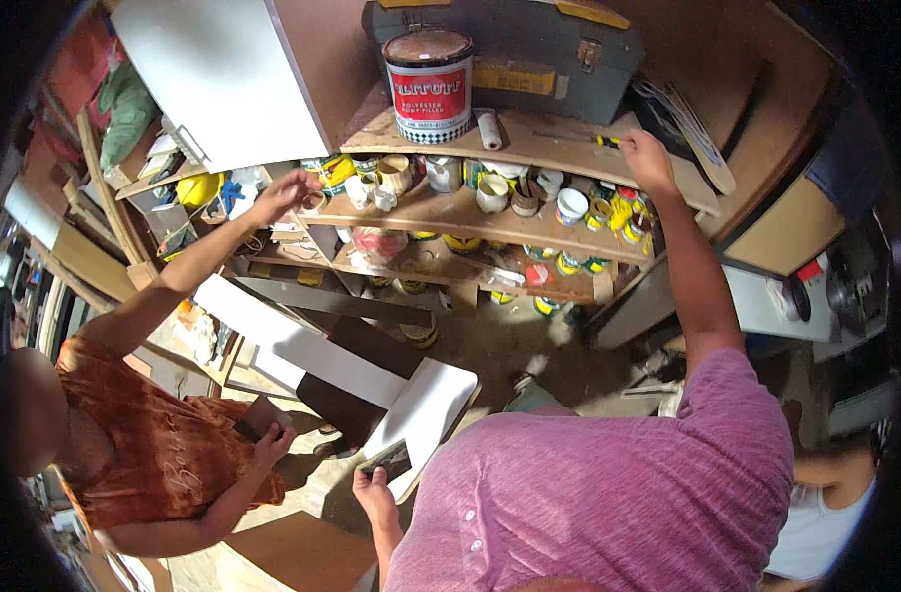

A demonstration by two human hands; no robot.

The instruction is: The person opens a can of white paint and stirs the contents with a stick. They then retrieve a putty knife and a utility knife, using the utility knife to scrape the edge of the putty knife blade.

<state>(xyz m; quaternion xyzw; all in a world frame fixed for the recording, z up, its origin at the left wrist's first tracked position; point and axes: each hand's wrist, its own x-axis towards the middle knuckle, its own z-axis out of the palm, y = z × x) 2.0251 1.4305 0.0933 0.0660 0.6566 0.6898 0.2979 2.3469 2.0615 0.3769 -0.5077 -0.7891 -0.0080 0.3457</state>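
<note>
My right hand (648, 161) reaches out to the top shelf board (539, 138), fingers closed on a thin tool with a yellow-and-black handle (608, 142). The tool lies along the board's surface; its exact kind is unclear. Low in front of my body, my left hand (376, 496) grips a dark flat rectangular piece (391, 460) by its edge, over a white panel (436, 400). On the same top board, left of my right hand, stand a large tin with a red label (429, 89) and a small pale roll (488, 130).
A co-worker in an orange-brown shirt (164, 434) stands at the left. One of their hands (285, 194) reaches to the shelves; the other holds a brown flat piece (263, 416). A grey toolbox (529, 59) sits behind the tin. Paint cans (571, 205) crowd the lower shelves.
</note>
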